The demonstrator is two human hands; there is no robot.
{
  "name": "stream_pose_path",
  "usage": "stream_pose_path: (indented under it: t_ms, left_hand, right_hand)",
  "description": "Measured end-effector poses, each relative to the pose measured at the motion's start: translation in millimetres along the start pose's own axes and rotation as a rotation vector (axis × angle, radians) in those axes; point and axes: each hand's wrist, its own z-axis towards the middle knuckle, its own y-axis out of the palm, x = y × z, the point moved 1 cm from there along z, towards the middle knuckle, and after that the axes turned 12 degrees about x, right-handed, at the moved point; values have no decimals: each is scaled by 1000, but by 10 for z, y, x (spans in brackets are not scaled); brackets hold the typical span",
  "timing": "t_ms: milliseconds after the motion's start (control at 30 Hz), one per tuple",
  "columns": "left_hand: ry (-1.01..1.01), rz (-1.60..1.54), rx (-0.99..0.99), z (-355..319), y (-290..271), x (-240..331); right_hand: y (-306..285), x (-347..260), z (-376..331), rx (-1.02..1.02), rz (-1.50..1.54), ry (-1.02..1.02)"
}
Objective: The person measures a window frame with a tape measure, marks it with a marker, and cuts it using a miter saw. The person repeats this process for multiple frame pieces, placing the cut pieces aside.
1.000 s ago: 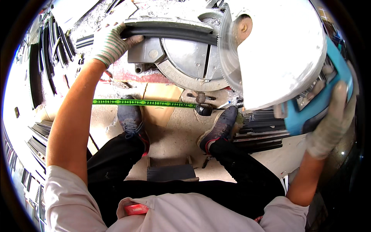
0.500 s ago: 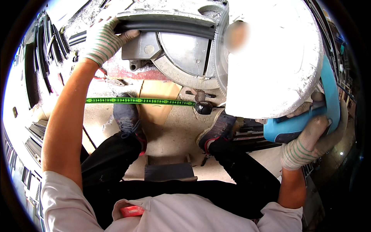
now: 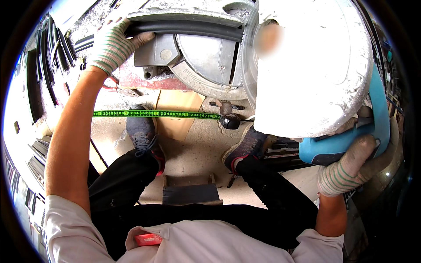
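Gloved in white with green stripes, my left hand (image 3: 112, 47) presses black profile strips (image 3: 188, 30) against the fence of a mitre saw (image 3: 210, 55). Its thumb lies along the strips' near side, and the fingers reach over the top. The strips' right end is beside the round saw blade (image 3: 249, 65). A large white cover (image 3: 313, 70) hides most of the blade. At the right, my gloved right hand (image 3: 346, 171) is wrapped round the saw's blue handle (image 3: 322, 149); some fingers are hidden behind it.
An extended green tape measure (image 3: 175, 114) runs leftward from its black case (image 3: 230, 122) in front of the saw. Pliers (image 3: 128, 91) lie left of the saw base. Black strips (image 3: 50, 57) are heaped at the far left. My shoes (image 3: 142, 131) are below the saw.
The saw's white cover and handle have shifted slightly right and nearer to me, along with my right hand. My left hand keeps its hold on the strips.
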Motion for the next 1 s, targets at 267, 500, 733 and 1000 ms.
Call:
stream_pose_path:
  t_ms: [267, 500, 733, 1000]
  left_hand:
    - [-75, -94, -38, -13, 42, -33]
    - [-17, -29, -25, -5, 47, -46]
    - [5, -59, -3, -12, 93, -100]
    - [-89, -108, -45, -25, 123, -80]
  right_hand:
    - [-43, 75, 34, -45, -15, -72]
    - [-82, 58, 71, -60, -92, -128]
    - [31, 25, 96, -27, -26, -189]
    - [16, 85, 123, 10, -61, -265]
